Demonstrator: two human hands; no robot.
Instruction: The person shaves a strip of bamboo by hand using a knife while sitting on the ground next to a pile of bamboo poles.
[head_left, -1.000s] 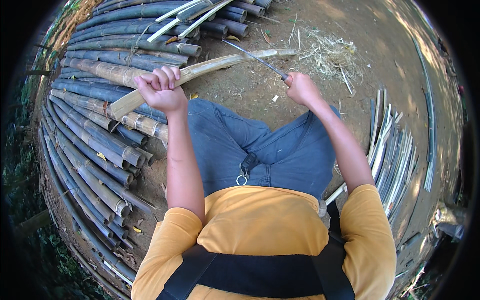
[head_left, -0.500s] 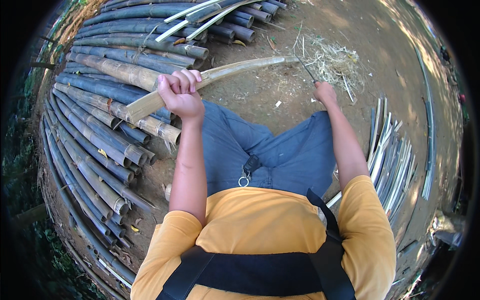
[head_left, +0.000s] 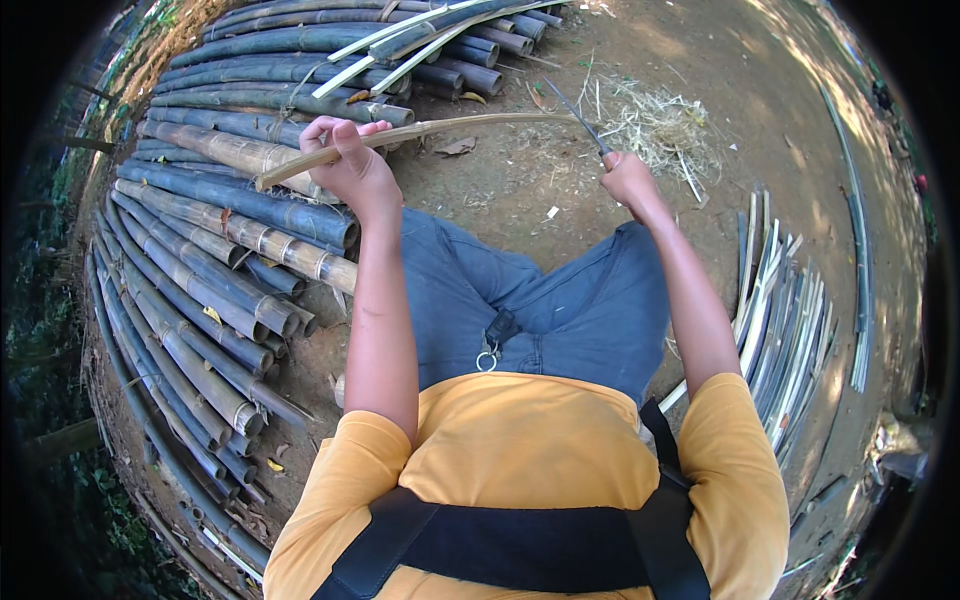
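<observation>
A long split bamboo strip [head_left: 470, 122] runs from left to right above my knees, seen nearly edge-on and slightly bowed. My left hand [head_left: 355, 168] grips it near its left end, with the thumb across the near side and fingers behind. In my right hand [head_left: 630, 182] is a knife [head_left: 577, 115], held by its handle. Its thin dark blade points up and left and meets or crosses the strip's far right end; I cannot tell whether it cuts in. Beyond the blade lies a heap of pale bamboo shavings [head_left: 662, 125] on the ground.
Stacked bamboo poles [head_left: 240, 125] fill the left side, with pale split lengths [head_left: 400, 50] on top. To my right lies a bundle of thin bamboo strips [head_left: 785, 330]. Longer strips [head_left: 858, 270] lie farther right on the dirt ground [head_left: 740, 90].
My left hand has rolled, turning the strip from its broad face to nearly edge-on. My right hand and the knife have shifted a little to the left and up.
</observation>
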